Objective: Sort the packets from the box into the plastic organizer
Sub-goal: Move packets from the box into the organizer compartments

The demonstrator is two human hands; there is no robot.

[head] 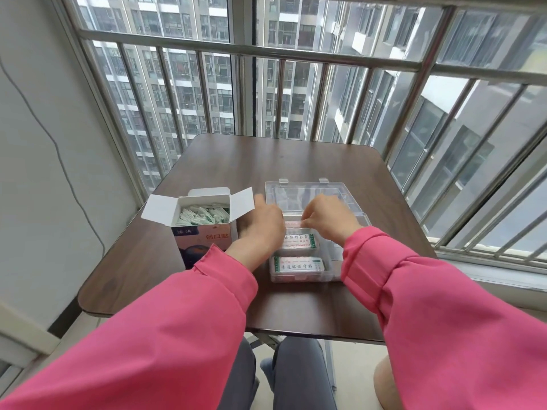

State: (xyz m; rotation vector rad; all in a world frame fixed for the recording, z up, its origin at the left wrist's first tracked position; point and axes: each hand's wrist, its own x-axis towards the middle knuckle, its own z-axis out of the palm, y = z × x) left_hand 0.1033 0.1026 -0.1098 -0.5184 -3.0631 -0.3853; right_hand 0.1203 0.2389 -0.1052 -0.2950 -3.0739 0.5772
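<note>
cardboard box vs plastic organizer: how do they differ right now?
The cardboard box is opaque and printed; the plastic organizer is clear. The box stands tall with flaps up; the organizer lies low, lid folded back. The box's packets are jumbled; the organizer's lie flat in compartments. Both are open on the table.

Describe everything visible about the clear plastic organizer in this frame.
The plastic organizer is a clear, compartmented case lying flat on the dark wooden table, right of the cardboard box. Its hinged lid lies open on the far side, two clasps on its far edge. Two near compartments hold white packets with green edging. The left hand and right hand hover over its middle.
</note>
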